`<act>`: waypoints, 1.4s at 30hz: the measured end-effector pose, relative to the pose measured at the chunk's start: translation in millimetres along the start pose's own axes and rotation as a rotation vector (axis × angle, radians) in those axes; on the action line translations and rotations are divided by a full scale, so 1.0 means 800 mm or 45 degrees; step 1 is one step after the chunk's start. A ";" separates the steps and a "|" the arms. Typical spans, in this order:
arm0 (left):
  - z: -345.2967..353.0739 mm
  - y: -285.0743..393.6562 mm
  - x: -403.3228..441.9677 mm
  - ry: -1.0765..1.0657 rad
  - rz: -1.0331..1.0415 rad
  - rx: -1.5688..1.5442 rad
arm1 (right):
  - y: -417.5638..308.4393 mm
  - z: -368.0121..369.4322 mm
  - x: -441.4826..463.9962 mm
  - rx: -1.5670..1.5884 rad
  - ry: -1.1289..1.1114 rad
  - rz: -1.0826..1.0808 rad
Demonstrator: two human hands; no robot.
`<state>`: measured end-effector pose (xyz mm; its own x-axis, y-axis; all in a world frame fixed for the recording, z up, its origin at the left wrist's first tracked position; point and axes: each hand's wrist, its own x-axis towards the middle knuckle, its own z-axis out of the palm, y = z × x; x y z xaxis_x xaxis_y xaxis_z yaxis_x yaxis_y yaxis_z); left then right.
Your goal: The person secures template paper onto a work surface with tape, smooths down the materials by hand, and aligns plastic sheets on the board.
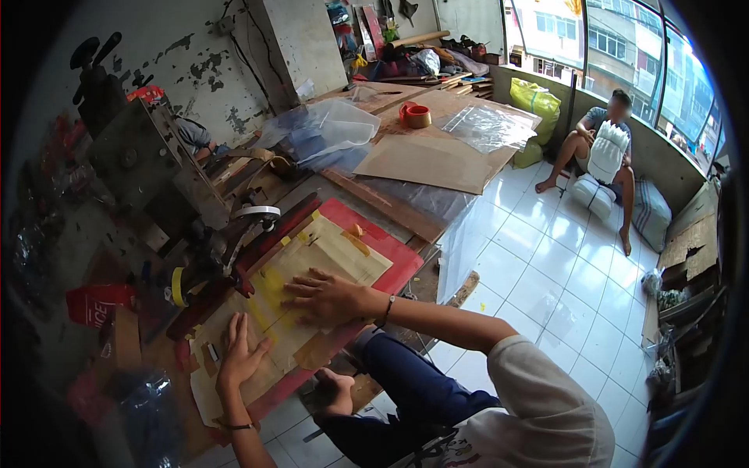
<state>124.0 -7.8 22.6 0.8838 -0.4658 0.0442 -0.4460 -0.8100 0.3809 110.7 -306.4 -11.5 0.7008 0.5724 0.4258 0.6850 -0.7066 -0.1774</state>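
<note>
nearby, left hand [243,352] flat and splayed wide, right hand [326,298] likewise spread beyond, both resting on a tan sheet [324,251], the sheet atop a red board [384,240], brown panel [437,164] farther back, seated person [594,119] farthest off

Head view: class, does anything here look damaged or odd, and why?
The wall behind the dark machine looks damaged: its pale surface is broken by dark, ragged patches, as if the paint were peeling. Near the right edge, a brown panel has a jagged dark hole.
</note>
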 end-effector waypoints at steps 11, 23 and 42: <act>-0.022 0.006 -0.006 0.029 0.163 -0.239 | -0.029 -0.089 -0.068 0.102 -0.228 -0.064; 0.005 0.022 -0.009 0.225 0.340 -0.091 | 0.062 -0.037 0.029 0.229 0.025 -0.148; 0.001 0.044 -0.008 0.227 0.410 -0.045 | 0.063 -0.035 0.032 0.493 -0.086 -0.173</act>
<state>102.8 -33.8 35.0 0.7112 -0.6226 0.3263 -0.7027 -0.6178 0.3529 157.5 -339.0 15.4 0.6015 0.6849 0.4113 0.7875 -0.4214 -0.4498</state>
